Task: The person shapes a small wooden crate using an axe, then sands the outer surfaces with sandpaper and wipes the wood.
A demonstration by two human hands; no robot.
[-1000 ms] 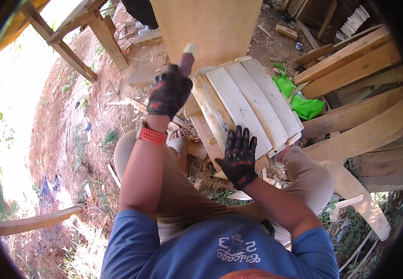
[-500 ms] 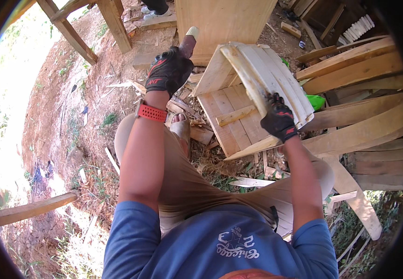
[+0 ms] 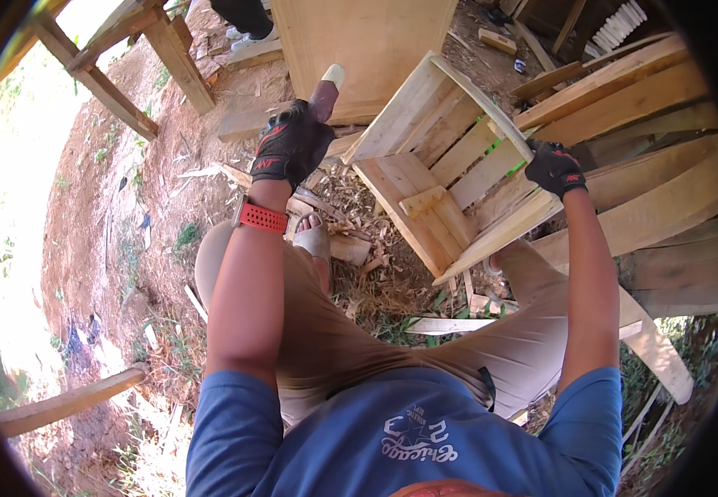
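Observation:
My left hand [image 3: 293, 142], in a black glove with red marks, is closed round a short, thick reddish-brown handle [image 3: 324, 98] with a pale end. The rest of that tool is hidden by the hand, so its kind does not show. In front of me, to the right, a wooden crate [image 3: 404, 170] of pale slats tilts with its open side facing me. A short wooden block [image 3: 423, 201] crosses the slats of one of its sides. My right hand [image 3: 555, 169], gloved the same way, grips the crate's right upper edge.
A large flat wooden board [image 3: 359, 50] stands beyond the crate. Long planks [image 3: 649, 182] are piled to the right. Wooden posts [image 3: 181, 66] stand at far left, near a person's dark-clothed leg [image 3: 245, 16]. Wood scraps [image 3: 334, 211] litter the dirt around my feet.
The crate has turned so its inside now opens toward me. My right hand has moved right and away from me with its edge. My left hand has shifted slightly nearer and left.

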